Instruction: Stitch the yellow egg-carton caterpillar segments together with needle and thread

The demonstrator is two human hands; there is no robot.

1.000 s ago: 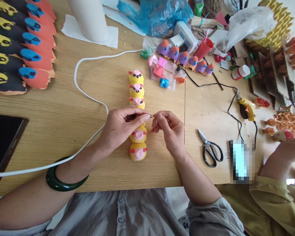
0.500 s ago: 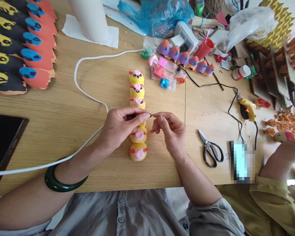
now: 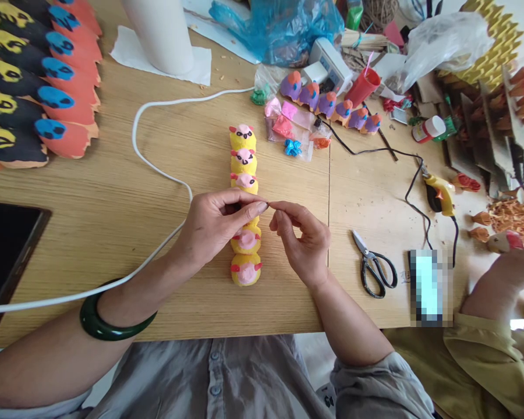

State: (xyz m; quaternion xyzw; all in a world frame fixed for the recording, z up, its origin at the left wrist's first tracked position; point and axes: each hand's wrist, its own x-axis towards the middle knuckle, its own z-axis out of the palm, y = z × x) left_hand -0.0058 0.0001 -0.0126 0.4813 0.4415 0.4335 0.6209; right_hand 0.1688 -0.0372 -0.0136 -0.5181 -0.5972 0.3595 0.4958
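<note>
While hands meet above yellow figures | bottle label: illegible

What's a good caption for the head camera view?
Left hand pinching a tiny dark piece, right hand close by, above a row of pink-faced yellow figures on a wooden table.

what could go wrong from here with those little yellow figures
The tiny dark piece at the left hand's fingertips could easily slip or get squashed, with the right hand's index finger right up against it.

Both hands work close to the row of yellow figures, so a finger or wrist might smudge or nudge one.

The white cable runs by the green bangle and could snag.
</note>
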